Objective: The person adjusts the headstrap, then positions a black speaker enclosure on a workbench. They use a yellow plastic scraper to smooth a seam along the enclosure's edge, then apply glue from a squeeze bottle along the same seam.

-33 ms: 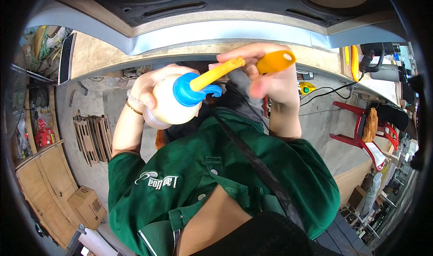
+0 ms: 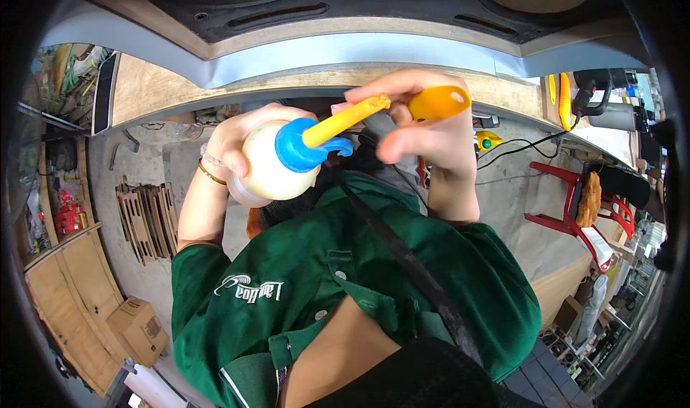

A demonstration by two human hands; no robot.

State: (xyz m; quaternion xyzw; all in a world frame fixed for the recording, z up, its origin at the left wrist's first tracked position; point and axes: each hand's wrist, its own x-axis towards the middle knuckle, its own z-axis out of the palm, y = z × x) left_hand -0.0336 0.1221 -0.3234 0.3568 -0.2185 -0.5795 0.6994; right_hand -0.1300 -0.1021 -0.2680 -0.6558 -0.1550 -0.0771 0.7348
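In my left hand [image 2: 231,135] is a cream-coloured squeeze bottle [image 2: 273,174], tilted, with the fingers wrapped round its body. It has a blue cap [image 2: 291,148] with a hooked tab and a long yellow nozzle [image 2: 341,122] that points up and right. The nozzle's tip looks rough and crusted. My right hand [image 2: 442,140] grips a flat yellow-orange handle [image 2: 440,103] with a small hole at its end; the rest of that tool is hidden by the fingers. The right index finger stretches close behind the nozzle tip, and the thumb is held out below it.
Ahead lies the wooden bench edge [image 2: 162,84], bearing a large black panel [image 2: 345,9] with round openings. A yellow tool [image 2: 565,100] and a dark cable [image 2: 528,145] are at the right. A red plastic seat [image 2: 564,222], wood strips [image 2: 147,221] and a cardboard box [image 2: 138,330] stand on the floor.
My right thumb has moved left, towards the nozzle. The yellow-orange handle has tipped and dropped slightly. The left hand and the bottle are almost unmoved.
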